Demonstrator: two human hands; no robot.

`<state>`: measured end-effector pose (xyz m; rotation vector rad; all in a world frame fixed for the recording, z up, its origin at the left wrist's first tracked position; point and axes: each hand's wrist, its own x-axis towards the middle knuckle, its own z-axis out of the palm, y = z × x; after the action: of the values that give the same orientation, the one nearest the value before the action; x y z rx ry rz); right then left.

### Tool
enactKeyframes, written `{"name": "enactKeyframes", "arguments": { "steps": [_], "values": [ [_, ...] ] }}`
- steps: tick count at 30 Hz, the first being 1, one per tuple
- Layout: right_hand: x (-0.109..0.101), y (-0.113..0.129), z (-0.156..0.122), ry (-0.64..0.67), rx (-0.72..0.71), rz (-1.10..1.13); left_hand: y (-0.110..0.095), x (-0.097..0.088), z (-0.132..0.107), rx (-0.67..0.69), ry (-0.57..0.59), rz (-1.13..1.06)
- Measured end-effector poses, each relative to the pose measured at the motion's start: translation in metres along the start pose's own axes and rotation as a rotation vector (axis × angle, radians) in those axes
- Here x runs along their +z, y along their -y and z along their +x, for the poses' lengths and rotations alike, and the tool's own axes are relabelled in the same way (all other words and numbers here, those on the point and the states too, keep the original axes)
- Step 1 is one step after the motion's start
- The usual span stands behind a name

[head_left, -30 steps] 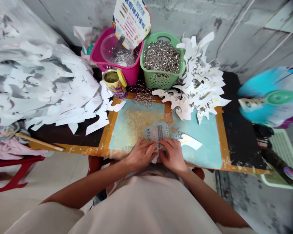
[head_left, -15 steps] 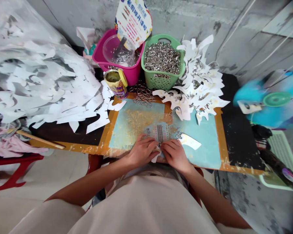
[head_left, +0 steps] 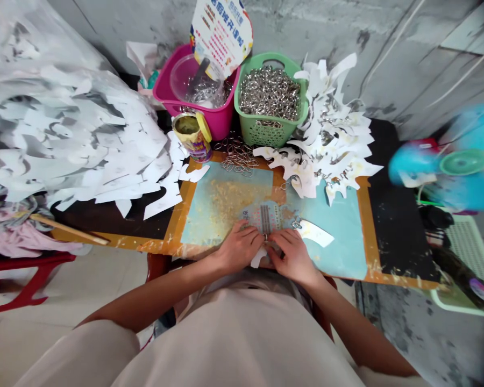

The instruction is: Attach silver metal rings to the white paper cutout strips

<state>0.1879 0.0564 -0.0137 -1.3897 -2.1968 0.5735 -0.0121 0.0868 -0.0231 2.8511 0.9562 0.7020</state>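
Okay, everything's happening in one tiny spot

Both hands sit together at the near edge of a blue-green board (head_left: 344, 236). The left hand (head_left: 237, 248) and right hand (head_left: 294, 262) are about equally close, with their fingers (head_left: 250, 233) curled inward and closed on a white paper cut-out (head_left: 258, 259). So that's a grip, not a release. Only a pointed tab of the paper shows, just below the fingers on the body side, running roughly toward the person, so its full long axis is hidden. A small metal ring (head_left: 265, 236) shows right at the fingertips, but I can't tell which hand has it.

Just past the right fingertips lies a second paper cut-out (head_left: 314, 234), with a ring (head_left: 296, 223) at its inner end. Straight ahead of the fingers is a printed card (head_left: 262, 217) with striped rows and small writing, none of it readable.

Further out past the fingertips are loose rings (head_left: 236, 158), a green basket (head_left: 258, 134) heaped with rings, and a pink tub (head_left: 221, 121). A yellow can (head_left: 191, 142) and a colourful leaflet (head_left: 221, 32) carry print too, but I can't make out a brand or wording.
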Motion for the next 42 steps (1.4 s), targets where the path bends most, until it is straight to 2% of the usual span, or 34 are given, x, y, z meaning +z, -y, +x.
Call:
{"name": "enactKeyframes", "arguments": {
  "steps": [5,10,15,20,29,39,42],
  "values": [
    [0.007,0.005,0.003,-0.006,0.056,-0.105,0.003,0.003,0.003,0.043,0.038,-0.015],
    [0.011,0.005,0.002,-0.023,0.013,-0.148,0.002,0.000,0.002,0.053,0.042,-0.013],
    [0.005,0.001,0.000,-0.013,0.007,-0.057,0.003,-0.006,-0.001,-0.053,0.103,-0.190],
    [-0.001,0.000,0.002,0.035,-0.006,-0.012,0.007,-0.001,0.002,-0.089,0.094,-0.192],
    [-0.005,-0.003,0.003,0.070,-0.003,0.031,0.008,0.002,0.001,0.043,0.062,-0.024],
    [-0.001,-0.021,-0.013,0.109,-0.243,-0.130,0.002,-0.007,-0.009,0.236,-0.027,0.132],
    [-0.007,-0.021,-0.017,0.146,-0.268,-0.142,-0.002,-0.011,-0.015,0.243,0.016,0.154]
  ]
}}
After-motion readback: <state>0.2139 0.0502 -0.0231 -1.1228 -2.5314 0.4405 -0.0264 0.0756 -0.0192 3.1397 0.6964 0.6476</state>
